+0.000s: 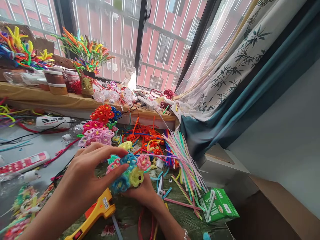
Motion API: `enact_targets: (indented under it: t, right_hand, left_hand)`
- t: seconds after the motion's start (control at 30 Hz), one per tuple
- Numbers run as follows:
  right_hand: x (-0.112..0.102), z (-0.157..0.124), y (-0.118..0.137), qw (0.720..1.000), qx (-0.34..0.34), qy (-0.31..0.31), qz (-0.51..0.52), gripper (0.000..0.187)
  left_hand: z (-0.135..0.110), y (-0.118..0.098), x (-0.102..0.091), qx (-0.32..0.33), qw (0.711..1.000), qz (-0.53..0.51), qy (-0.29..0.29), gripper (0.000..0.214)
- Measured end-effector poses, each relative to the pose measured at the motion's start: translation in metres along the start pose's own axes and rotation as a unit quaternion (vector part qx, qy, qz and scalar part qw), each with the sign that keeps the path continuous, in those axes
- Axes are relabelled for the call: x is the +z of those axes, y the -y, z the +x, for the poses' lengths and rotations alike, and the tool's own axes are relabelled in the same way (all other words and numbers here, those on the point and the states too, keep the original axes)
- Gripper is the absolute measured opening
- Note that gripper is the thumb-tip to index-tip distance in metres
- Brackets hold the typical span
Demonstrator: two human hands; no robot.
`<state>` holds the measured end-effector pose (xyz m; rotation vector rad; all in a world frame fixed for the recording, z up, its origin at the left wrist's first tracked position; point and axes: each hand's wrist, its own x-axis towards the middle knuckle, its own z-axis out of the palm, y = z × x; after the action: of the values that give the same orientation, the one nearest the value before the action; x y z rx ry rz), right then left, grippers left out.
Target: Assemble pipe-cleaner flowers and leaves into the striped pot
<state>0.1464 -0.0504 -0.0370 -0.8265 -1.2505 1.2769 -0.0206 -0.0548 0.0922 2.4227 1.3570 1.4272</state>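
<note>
Left hand (87, 170) pinching flowers (135, 176), glue gun (100, 210) crowding underneath

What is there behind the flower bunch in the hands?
Part of the right hand shows behind the flower bunch; its fingers are mostly covered. Farther back lie orange pipe cleaners, and whatever the bunch blocks cannot be seen.

Your small cluster of fuzzy, looped pipe-cleaner flowers (129, 173) sits above the fingers of your right hand (143, 192). One blue flower (129, 161) lies between your left thumb (119, 174) and index fingertip (122, 152); a pink flower (143, 162) shows beyond them, a yellow flower (136, 177) just below, and a second blue flower (121, 184) under the thumb.
</note>
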Motion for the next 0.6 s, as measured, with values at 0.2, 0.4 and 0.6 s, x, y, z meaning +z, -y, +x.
enact_targets:
  t: [0.2,0.4,0.6]
  right_hand:
    - [0.002,-0.002,0.005,0.999,0.032,0.034,0.018,0.054]
    - [0.001,-0.001,0.006,0.997,0.037,0.042,0.051,0.054]
    - [-0.003,0.000,0.002,0.992,0.067,-0.029,0.101,0.069]
  left_hand:
    - [-0.004,0.016,0.004,-0.043,0.999,-0.005,0.029,0.035]
    - [0.000,0.009,-0.001,-0.047,0.999,-0.019,-0.014,0.038]
    - [-0.026,-0.007,0.011,-0.037,0.981,0.083,-0.171,0.017]
